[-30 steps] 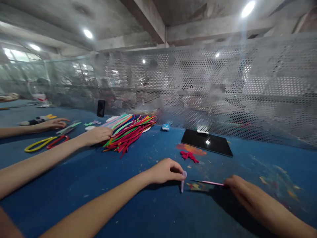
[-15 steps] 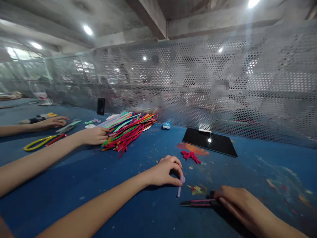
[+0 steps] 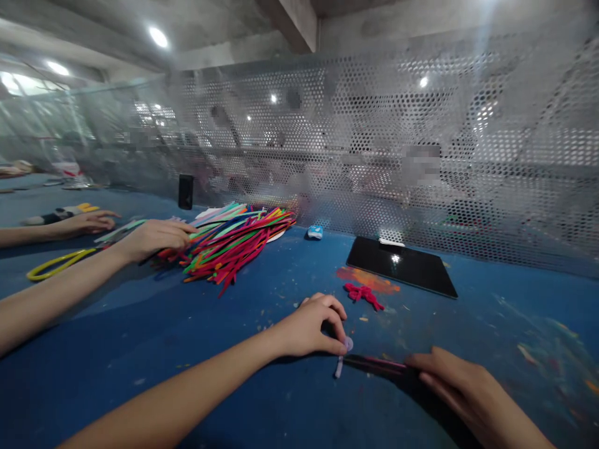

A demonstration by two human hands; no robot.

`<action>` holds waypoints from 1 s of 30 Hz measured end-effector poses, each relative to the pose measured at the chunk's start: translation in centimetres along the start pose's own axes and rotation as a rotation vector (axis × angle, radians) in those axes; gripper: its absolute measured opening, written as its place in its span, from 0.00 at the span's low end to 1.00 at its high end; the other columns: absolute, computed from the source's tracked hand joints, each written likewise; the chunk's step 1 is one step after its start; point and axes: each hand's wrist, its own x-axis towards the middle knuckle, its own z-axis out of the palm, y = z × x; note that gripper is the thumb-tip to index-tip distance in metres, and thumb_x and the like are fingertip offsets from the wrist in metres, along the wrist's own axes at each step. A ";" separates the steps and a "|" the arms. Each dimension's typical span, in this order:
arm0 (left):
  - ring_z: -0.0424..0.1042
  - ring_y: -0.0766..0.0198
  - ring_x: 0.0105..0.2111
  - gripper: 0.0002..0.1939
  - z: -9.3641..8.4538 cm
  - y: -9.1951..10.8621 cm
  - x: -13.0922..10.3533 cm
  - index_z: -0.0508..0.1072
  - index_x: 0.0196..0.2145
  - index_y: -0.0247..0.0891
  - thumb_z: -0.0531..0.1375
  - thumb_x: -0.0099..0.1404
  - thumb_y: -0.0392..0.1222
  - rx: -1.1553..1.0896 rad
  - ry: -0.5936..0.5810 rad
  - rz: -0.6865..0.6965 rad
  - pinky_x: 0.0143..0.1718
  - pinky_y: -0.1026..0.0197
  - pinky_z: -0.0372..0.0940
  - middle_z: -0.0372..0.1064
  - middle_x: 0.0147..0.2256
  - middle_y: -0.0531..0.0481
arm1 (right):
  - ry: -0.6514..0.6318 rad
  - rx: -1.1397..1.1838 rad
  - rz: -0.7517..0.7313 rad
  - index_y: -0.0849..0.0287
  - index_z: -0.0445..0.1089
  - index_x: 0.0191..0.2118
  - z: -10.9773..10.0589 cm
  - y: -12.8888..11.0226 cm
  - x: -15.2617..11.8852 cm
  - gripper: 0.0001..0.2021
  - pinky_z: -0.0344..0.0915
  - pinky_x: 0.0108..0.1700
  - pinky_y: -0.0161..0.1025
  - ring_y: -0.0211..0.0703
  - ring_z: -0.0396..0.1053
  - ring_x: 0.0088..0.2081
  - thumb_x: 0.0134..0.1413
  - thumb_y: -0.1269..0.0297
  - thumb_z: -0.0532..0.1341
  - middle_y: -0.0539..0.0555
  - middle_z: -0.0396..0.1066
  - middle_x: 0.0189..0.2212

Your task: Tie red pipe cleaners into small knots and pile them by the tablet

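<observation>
My left hand (image 3: 312, 325) rests low over the blue table, thumb and forefinger pinched on a pale purple pipe cleaner (image 3: 349, 343). Its upper end is curled into a small coil, and a short straight tail hangs toward me. From the right, my right hand (image 3: 461, 380) grips a slim dark tool with pink sides (image 3: 381, 363). Blur hides whether it is tweezers or scissors. Its dark tip is at the purple tail, just below my left fingertips; whether they touch I cannot tell. Beyond my left hand lies a twisted red pipe-cleaner piece (image 3: 364, 295).
A big heap of coloured pipe cleaners (image 3: 238, 246) lies left of centre, with another person's hand (image 3: 159, 239) at its edge. Further left are another hand (image 3: 91, 222) and a yellow-handled tool (image 3: 60, 264). A black tablet (image 3: 402, 267) lies before the perforated metal screen (image 3: 355, 149).
My right hand has brought the tool's tip up to the purple tail. My left hand keeps its pinch. The other person's hand at the heap has shifted left.
</observation>
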 end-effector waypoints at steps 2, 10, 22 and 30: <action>0.60 0.61 0.45 0.05 0.0 0.0 0.0 0.74 0.26 0.42 0.65 0.50 0.43 -0.004 -0.004 -0.005 0.47 0.57 0.50 0.64 0.41 0.54 | -0.036 -0.062 -0.035 0.51 0.65 0.46 0.1 -0.1 0.1 0.13 0.63 0.27 0.30 0.35 0.68 0.27 0.61 0.64 0.47 0.49 0.68 0.26; 0.60 0.61 0.45 0.05 -0.1 0.3 0.2 0.74 0.25 0.42 0.65 0.50 0.43 -0.002 -0.003 -0.023 0.47 0.58 0.50 0.64 0.42 0.55 | -0.132 -0.204 -0.215 0.52 0.63 0.50 0.5 -0.3 0.1 0.15 0.58 0.23 0.30 0.35 0.67 0.22 0.61 0.64 0.47 0.49 0.67 0.22; 0.60 0.60 0.45 0.06 -0.1 0.3 0.3 0.74 0.25 0.42 0.64 0.51 0.44 -0.010 -0.020 -0.041 0.48 0.56 0.49 0.63 0.42 0.55 | -0.076 -0.055 -0.208 0.55 0.62 0.52 0.8 -0.5 -0.2 0.15 0.62 0.26 0.31 0.35 0.70 0.24 0.60 0.65 0.48 0.50 0.71 0.24; 0.59 0.59 0.46 0.05 -0.2 0.5 0.3 0.74 0.26 0.42 0.64 0.51 0.44 -0.006 -0.029 -0.044 0.47 0.55 0.50 0.63 0.42 0.54 | -0.076 -0.112 -0.216 0.56 0.66 0.46 0.5 -0.5 -0.1 0.13 0.59 0.24 0.31 0.35 0.67 0.22 0.60 0.65 0.50 0.49 0.68 0.21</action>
